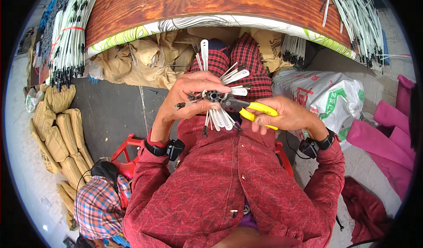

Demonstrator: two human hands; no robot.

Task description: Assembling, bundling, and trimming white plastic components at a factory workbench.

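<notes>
Above my lap, my left hand [189,94] grips a round black hub [214,96] between thumb and fingers. Thin white rods [228,75] with black ends and flat white blades [238,77] fan out from the hub in several directions. My right hand [288,111] is closed around the yellow handles of a pair of pliers [265,108]. The dark jaws of the pliers reach the hub's right side, close to my left fingertips. My left fingers hide part of the hub, so I cannot tell exactly what the jaws grip.
A wooden table [202,6] spans the far side. Bundles of white rods stand at its left [70,41] and right [359,23]. Brown paper packages [66,138] lie left, a white plastic bag [326,94] and pink cloth [381,144] right. A red stool [125,155] shows beneath me.
</notes>
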